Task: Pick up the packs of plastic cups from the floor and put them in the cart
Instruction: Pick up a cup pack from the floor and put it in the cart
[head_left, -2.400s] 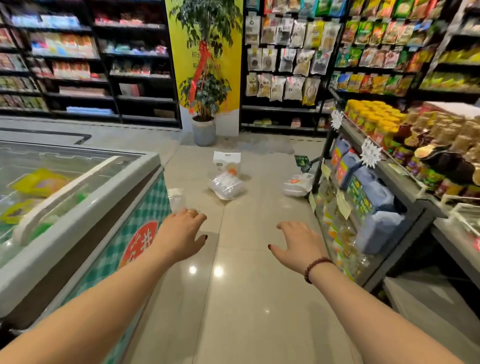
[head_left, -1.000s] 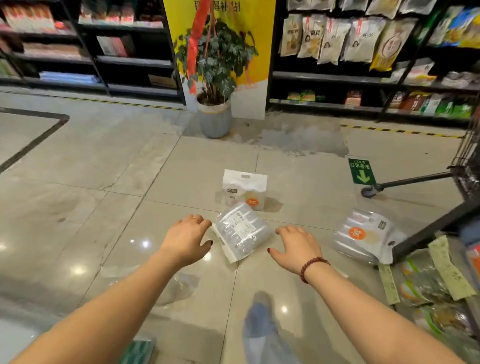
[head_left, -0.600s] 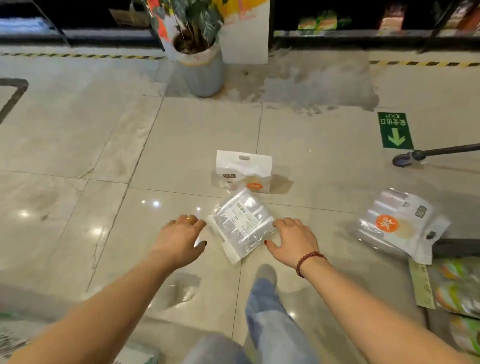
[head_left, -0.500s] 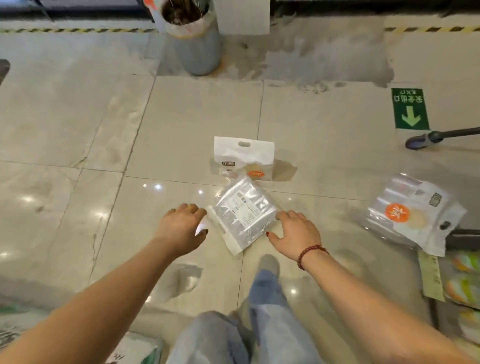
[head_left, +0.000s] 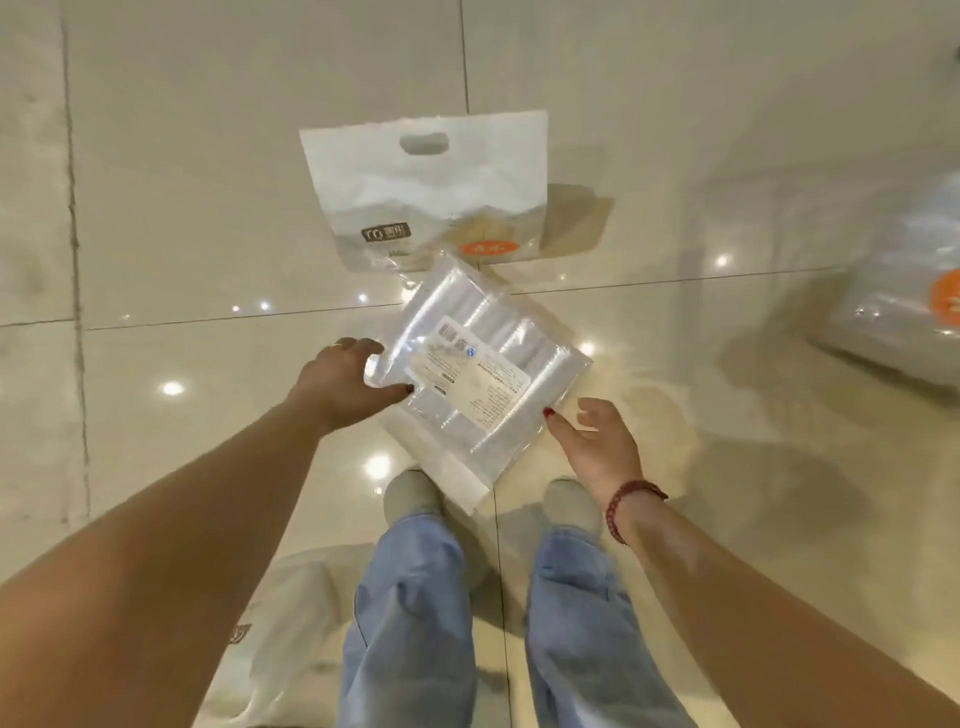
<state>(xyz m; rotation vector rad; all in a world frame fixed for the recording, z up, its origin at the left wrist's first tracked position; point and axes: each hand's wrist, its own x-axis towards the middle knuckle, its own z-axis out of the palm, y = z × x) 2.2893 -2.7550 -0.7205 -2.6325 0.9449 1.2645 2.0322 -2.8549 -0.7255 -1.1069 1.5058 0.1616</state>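
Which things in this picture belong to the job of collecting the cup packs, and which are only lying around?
Part of the job:
- clear pack, gripped by the left hand
- right hand, open beside it
- white handled pack on the floor
- pack at the right edge
- pack near the feet

Just there:
- floor tiles
- bead bracelet

— Which pack is nearest?
— The clear plastic pack of stacked cups with a white printed label (head_left: 480, 371), turned diagonally, gripped at its left edge.
— And beyond it?
— A white handled pack with an orange badge (head_left: 426, 192), standing on the floor, its near edge overlapped by the clear one. A third clear pack with an orange badge (head_left: 914, 306) lies far right, blurred.
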